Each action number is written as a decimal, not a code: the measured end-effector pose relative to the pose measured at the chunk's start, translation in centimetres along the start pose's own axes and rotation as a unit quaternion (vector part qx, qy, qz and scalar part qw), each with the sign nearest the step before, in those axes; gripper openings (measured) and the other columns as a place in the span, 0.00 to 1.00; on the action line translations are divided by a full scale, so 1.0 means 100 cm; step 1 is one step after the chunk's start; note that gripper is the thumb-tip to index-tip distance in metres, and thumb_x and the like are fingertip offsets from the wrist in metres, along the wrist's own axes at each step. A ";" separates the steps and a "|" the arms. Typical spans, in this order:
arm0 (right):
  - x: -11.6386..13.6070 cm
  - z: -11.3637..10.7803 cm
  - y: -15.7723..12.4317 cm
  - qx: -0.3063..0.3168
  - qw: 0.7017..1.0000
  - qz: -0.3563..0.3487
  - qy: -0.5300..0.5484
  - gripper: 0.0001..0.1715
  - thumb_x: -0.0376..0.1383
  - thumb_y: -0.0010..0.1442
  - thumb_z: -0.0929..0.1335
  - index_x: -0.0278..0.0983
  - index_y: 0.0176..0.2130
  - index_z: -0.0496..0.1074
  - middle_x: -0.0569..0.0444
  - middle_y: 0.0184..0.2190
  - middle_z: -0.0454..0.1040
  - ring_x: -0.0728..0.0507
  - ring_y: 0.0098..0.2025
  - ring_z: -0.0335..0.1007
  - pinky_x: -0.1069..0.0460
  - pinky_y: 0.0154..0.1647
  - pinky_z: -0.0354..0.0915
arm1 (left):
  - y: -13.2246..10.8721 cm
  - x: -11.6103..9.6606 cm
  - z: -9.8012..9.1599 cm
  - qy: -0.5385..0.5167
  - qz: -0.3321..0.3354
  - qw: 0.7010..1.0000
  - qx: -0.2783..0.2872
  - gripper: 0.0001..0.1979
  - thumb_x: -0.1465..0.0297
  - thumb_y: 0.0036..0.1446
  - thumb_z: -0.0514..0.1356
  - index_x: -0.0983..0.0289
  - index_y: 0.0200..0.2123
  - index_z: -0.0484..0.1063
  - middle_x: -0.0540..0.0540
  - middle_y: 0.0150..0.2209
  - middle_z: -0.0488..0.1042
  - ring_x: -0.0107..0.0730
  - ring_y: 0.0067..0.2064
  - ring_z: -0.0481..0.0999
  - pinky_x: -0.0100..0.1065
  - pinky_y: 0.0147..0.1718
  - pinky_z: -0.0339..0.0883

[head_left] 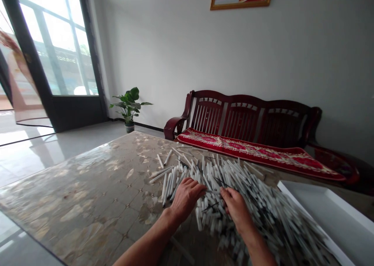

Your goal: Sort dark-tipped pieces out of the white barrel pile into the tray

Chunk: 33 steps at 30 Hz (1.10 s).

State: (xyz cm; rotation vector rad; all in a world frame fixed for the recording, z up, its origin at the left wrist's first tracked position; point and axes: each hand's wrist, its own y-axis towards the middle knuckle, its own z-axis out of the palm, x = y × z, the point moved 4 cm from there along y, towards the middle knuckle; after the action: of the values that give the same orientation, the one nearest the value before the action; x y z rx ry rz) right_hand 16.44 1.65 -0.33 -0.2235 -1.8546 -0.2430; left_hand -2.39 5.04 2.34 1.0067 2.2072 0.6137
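Observation:
A large heap of white plastic pen barrels (230, 192), some with thin black rods among them, lies scattered on the glass-topped table (87, 192). My left hand (187, 198) rests on the heap's left side, fingers curled down over the barrels. My right hand (235, 209) presses into the middle of the heap, its fingers bent among the barrels. Neither hand shows clearly whether it grips any barrels. A few loose barrels lie apart at the heap's far left edge.
A white shallow tray (327, 207) sits at the table's right side, touching the heap. Beyond the table stand a dark red wooden bench (242, 118) with a red patterned cushion, a potted green plant (128, 106) on the floor, and a glass door (55, 51).

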 end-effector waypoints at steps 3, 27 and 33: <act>0.008 -0.001 -0.002 -0.024 0.998 -0.046 0.026 0.27 0.59 0.51 0.68 0.38 0.26 0.67 0.62 0.17 0.61 0.50 0.19 0.56 0.55 0.19 0.54 | 0.000 -0.001 -0.001 -0.027 -0.018 0.999 -0.012 0.09 0.62 0.61 0.59 0.57 0.36 0.79 0.54 0.28 0.78 0.36 0.32 0.74 0.37 0.40 0.62; 0.012 -0.006 -0.002 -0.013 1.000 -0.026 0.003 0.24 0.56 0.52 0.67 0.37 0.27 0.70 0.57 0.20 0.69 0.46 0.22 0.66 0.53 0.21 0.61 | -0.001 0.000 0.007 0.032 -0.033 0.999 0.011 0.08 0.64 0.62 0.59 0.57 0.38 0.78 0.54 0.30 0.80 0.36 0.33 0.78 0.42 0.49 0.62; 0.014 -0.007 -0.004 -0.013 0.997 -0.013 0.076 0.26 0.54 0.49 0.70 0.37 0.40 0.73 0.53 0.29 0.75 0.44 0.27 0.70 0.56 0.16 0.54 | -0.003 -0.001 0.006 0.049 -0.023 0.998 -0.021 0.06 0.67 0.62 0.60 0.59 0.37 0.77 0.51 0.30 0.80 0.34 0.32 0.79 0.43 0.51 0.62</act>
State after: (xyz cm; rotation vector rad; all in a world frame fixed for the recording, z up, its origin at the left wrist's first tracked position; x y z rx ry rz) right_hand 16.57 1.07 1.20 -0.1939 -1.7051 -0.2943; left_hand -2.07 4.86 1.78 0.9197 2.2860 0.6992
